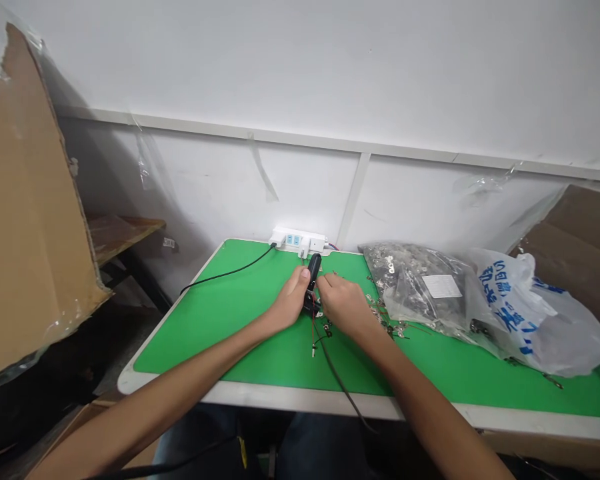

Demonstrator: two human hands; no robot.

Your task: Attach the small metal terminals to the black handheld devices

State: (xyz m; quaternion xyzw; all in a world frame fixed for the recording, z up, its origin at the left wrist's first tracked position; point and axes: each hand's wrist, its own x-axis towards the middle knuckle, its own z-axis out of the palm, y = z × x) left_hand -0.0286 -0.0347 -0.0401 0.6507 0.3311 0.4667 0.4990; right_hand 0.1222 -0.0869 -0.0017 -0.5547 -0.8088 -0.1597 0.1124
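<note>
My left hand (295, 298) is closed round a black, long-bodied device (315, 267) standing up from the table, its thumb lying along the side. Close on the right, my right hand (344, 303) has its fingers curled in against the device; what they pinch is too small or hidden to tell. Below the hands hangs a thin red wire (313, 327) with a small pale end piece (313, 351). Small metal parts with short wires (327, 328) lie beneath and to the right of my right hand.
A white power strip (300, 240) with plugs sits at the table's back edge, and a black cord (230, 275) runs left from it. On the right lie a clear bag of metal parts (420, 283) and a white plastic bag (535, 320). Cardboard (25, 200) stands at left.
</note>
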